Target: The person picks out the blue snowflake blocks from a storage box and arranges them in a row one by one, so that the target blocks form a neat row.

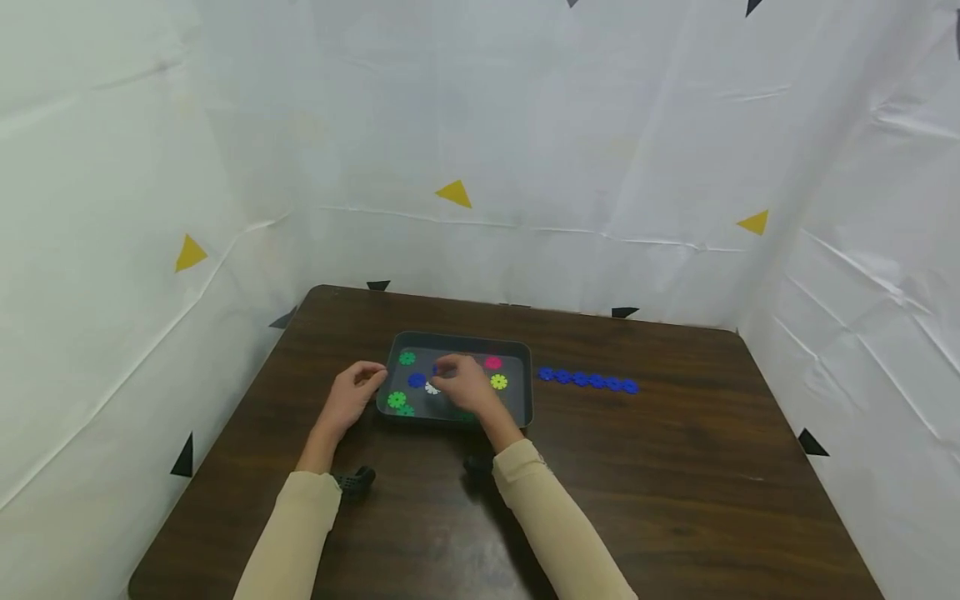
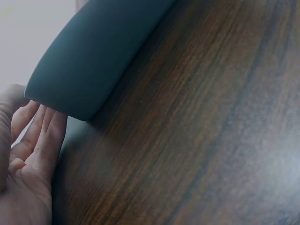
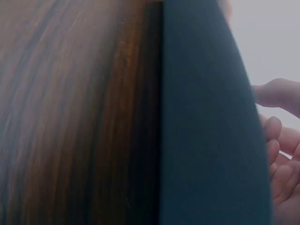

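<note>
A dark grey tray (image 1: 450,340) holds several notched flower-shaped plastic discs, among them a green disc (image 1: 397,400), a white disc (image 1: 432,388), a yellow disc (image 1: 498,382) and a pink disc (image 1: 492,363). My left hand (image 1: 351,398) grips the tray's left rim; in the left wrist view the thumb lies over the edge with fingers against the outside. Over the tray's middle, my right hand (image 1: 467,385) pinches a blue disc (image 1: 436,368), mostly covered by the fingertips. The tray wall (image 3: 211,117) hides part of that hand in the right wrist view.
To the tray's right, a row of several blue discs (image 1: 588,380) lies on the brown wooden table (image 1: 675,467). White sheeting (image 1: 525,125) with yellow and black triangles encloses the table's back and sides. Dark wrist devices (image 1: 358,482) sit below both forearms.
</note>
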The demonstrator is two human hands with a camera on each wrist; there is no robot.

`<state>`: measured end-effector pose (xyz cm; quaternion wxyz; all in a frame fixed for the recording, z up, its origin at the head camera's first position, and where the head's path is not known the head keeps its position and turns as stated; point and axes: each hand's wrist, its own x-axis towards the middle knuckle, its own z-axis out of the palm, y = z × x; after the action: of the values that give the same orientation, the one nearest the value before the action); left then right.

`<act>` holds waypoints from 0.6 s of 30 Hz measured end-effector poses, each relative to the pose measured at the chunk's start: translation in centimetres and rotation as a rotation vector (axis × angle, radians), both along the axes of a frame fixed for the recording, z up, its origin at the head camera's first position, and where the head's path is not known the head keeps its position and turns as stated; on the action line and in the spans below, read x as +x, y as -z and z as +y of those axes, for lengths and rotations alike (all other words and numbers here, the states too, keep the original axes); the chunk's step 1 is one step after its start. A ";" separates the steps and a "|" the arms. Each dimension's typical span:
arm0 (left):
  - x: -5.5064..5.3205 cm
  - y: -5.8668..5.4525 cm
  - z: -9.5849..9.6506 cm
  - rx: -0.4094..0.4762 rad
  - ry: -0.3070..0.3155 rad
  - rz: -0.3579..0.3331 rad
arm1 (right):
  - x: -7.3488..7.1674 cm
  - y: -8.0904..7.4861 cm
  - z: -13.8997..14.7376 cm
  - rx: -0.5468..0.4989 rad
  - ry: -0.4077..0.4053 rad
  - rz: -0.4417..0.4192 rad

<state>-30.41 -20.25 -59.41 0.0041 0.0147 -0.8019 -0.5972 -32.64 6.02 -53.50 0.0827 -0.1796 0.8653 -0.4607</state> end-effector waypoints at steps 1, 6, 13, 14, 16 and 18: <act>-0.1 0.0 0.0 -0.002 0.000 0.000 | 0.0 0.0 -0.4 0.020 0.005 -0.006; -0.2 -0.1 0.1 0.006 -0.011 0.003 | -0.3 0.4 -2.1 0.140 0.044 -0.024; -0.1 -0.4 0.2 0.036 -0.004 -0.016 | -0.6 1.0 -3.4 0.226 0.085 -0.017; 0.1 -0.7 0.2 0.036 -0.002 -0.025 | -0.6 1.0 -3.5 0.234 0.089 -0.012; 0.6 -1.8 0.4 0.033 0.006 -0.038 | -0.6 1.0 -3.8 0.255 0.095 0.000; 0.6 -1.8 0.4 0.028 0.003 -0.036 | -0.6 1.2 -4.1 0.297 0.100 0.017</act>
<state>-29.79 -19.85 -57.65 -0.0115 0.0247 -0.7936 -0.6079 -33.25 1.96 -54.69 0.0777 -0.1259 0.9324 -0.3297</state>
